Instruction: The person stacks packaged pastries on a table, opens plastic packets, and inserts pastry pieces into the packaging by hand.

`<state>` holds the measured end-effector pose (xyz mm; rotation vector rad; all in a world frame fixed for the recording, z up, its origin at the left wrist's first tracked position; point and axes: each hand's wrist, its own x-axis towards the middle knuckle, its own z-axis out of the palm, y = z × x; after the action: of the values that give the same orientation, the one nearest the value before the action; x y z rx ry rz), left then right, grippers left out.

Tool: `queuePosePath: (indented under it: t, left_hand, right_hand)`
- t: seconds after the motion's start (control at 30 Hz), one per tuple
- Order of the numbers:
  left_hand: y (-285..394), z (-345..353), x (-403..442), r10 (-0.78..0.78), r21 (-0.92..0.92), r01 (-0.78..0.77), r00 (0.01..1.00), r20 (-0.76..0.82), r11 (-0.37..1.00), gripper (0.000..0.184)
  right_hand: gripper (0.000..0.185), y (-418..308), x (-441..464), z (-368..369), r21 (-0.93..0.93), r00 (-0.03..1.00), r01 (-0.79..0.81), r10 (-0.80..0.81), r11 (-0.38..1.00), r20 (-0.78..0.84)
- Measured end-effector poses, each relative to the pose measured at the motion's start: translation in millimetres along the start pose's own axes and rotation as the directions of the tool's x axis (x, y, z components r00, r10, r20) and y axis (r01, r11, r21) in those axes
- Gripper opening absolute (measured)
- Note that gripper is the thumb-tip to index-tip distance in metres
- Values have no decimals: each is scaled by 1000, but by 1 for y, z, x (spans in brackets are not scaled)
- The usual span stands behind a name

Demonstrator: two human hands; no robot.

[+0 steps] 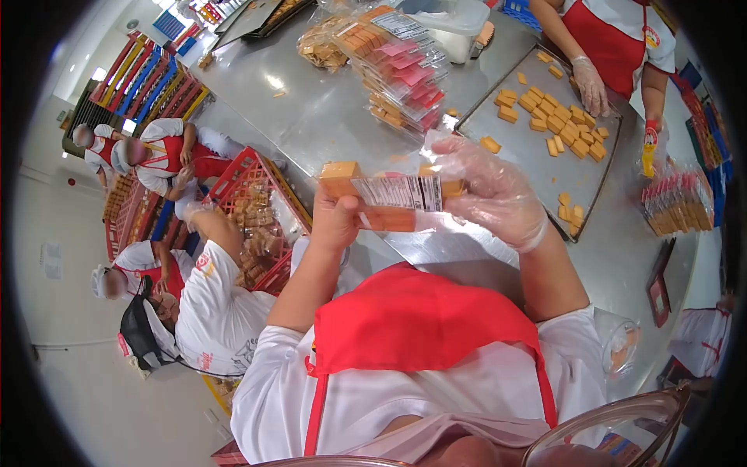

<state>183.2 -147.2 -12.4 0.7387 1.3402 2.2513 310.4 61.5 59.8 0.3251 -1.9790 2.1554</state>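
Between both hands is a clear plastic pack of biscuits [386, 193], golden-brown blocks with a white printed label facing up. My left hand [334, 222], bare, grips its left end with the thumb on top. My right hand [494, 191], in a clear plastic glove, has its fingers closed at the right end, near a loose bit of clear film. Beyond them lies a stack of similar filled packs [397, 62] with pink and white labels. To the right, a metal tray [572, 202] carries many loose biscuits [556, 117].
The steel table [264, 86] carries a white tub [451, 35] at the back and a row of filled packs [678, 201] at right. Across it, a co-worker's gloved hand [591, 86] reaches over the tray. Left, a person in white [222, 319] stands beside a red crate [261, 210] of packs.
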Motion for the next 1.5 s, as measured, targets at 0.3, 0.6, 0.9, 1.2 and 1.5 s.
queuePosePath:
  t: [0.3, 0.6, 0.9, 1.2, 1.5]
  left_hand:
    - [13, 29, -5, -36, -53, 36, 999, 15, 998, 61]
    - [-2, 30, -14, -297, -268, 372, 912, 282, 889, 61]
    - [7, 36, -20, -105, -157, 133, 979, 174, 979, 65]
    - [2, -3, -22, 53, -168, -9, 964, 261, 986, 47]
    - [16, -10, -23, 177, -295, -170, 984, -2, 940, 40]
  right_hand:
    - [46, -2, 7, 5, 261, 986, -124, 89, 957, 143]
    - [45, 0, 10, -8, -750, 985, 129, 6, 648, 175]
    - [47, -18, 3, 1, -770, 895, 427, -343, 474, 285]
    - [15, -2, -10, -19, -430, 866, 498, -400, 753, 301]
    - [11, 34, -21, -180, -882, 776, -399, -421, 251, -470]
